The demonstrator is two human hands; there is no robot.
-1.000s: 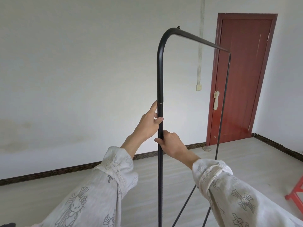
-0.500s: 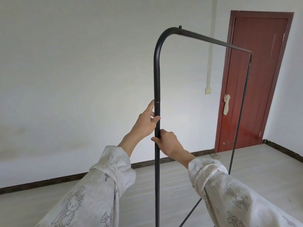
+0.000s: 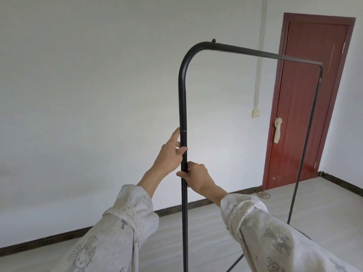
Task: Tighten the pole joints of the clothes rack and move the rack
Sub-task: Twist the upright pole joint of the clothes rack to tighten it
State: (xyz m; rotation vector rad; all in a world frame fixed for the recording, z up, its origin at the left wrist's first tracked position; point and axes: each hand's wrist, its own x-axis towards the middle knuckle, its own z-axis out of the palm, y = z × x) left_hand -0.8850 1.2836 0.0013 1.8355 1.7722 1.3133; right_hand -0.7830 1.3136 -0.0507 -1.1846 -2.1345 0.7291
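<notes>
A black metal clothes rack (image 3: 255, 54) stands in front of me, with a near upright pole (image 3: 182, 99), a curved top corner and a thin far upright (image 3: 306, 142). A joint seam (image 3: 183, 130) shows on the near pole. My left hand (image 3: 171, 154) wraps the pole just below that seam, index finger pointing up along it. My right hand (image 3: 197, 178) grips the same pole directly beneath the left hand. The rack's feet are mostly out of view.
A white wall lies behind the rack, with a dark skirting board (image 3: 49, 240) along the pale floor. A red-brown door (image 3: 308, 107) with a cloth on its handle stands at the right, next to a wall switch (image 3: 255, 113). A small round object (image 3: 263, 195) lies by the door.
The view has swung left and down, so the door and far upright sit further right. Both hands keep their hold on the near pole at the same height.
</notes>
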